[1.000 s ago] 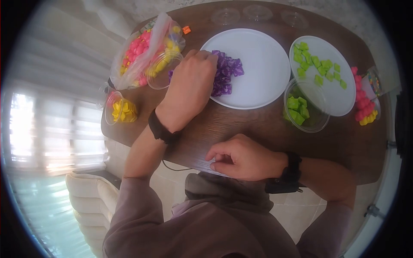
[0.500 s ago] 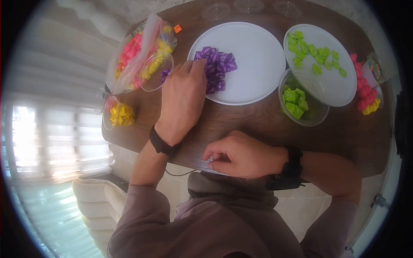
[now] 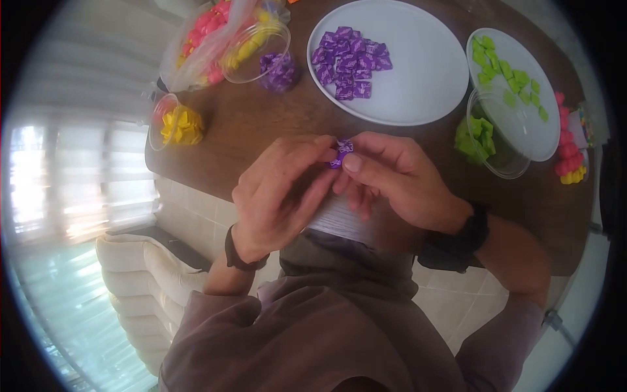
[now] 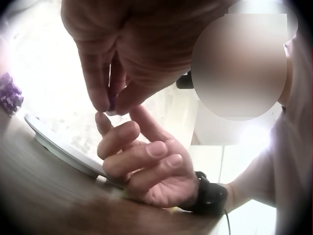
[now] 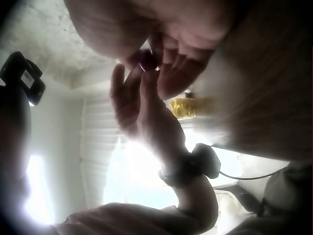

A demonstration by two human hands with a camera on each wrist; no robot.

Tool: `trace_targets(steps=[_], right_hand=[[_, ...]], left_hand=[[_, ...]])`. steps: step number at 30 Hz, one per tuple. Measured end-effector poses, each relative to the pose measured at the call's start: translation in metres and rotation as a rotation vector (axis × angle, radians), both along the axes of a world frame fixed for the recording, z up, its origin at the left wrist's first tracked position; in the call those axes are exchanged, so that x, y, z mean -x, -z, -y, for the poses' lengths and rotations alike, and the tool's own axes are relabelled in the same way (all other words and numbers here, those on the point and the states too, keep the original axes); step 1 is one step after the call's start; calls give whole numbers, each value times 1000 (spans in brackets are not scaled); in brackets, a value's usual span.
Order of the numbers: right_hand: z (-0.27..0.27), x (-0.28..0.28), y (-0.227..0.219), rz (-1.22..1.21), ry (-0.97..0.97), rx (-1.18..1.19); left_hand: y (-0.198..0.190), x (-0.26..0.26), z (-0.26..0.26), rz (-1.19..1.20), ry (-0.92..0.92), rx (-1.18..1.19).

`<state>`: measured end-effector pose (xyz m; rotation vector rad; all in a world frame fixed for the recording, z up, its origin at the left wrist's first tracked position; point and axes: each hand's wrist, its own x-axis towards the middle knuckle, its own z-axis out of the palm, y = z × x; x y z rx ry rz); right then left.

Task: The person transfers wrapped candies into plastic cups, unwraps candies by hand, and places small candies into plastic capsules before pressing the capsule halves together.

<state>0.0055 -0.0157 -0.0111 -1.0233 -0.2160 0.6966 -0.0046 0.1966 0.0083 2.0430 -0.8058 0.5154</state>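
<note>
In the head view my left hand and right hand meet in front of my body near the table edge. Between their fingertips they pinch a small purple wrapped candy with white print. Both wrist views show the candy as a dark purple bit, largely hidden by the fingers. Ahead of the hands, more purple candies lie spread over the left half of a white round plate. To its left, a clear plastic cup lies tipped, with purple candies at its base.
A plastic bag of pink and yellow candies lies at the back left. Yellow candies sit in another clear cup. On the right are a white plate with green candies, a cup of green candies and pink candies.
The left hand has come back from the purple candies to the front of my body. The right hand has lifted to meet it, and both now hold one purple candy. The head view has shifted.
</note>
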Motion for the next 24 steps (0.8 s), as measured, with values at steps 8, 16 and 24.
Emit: trace_targets(steps=[8,16,24], right_hand=[[1,2,-2,-14,5,32],[2,2,4,-16,13,23],[-1,4,3,54,44,62]], left_hand=[[13,8,2,51,-16,32],[22,15,6,-77,-14,209],[10,18,8,-175,-155,149]])
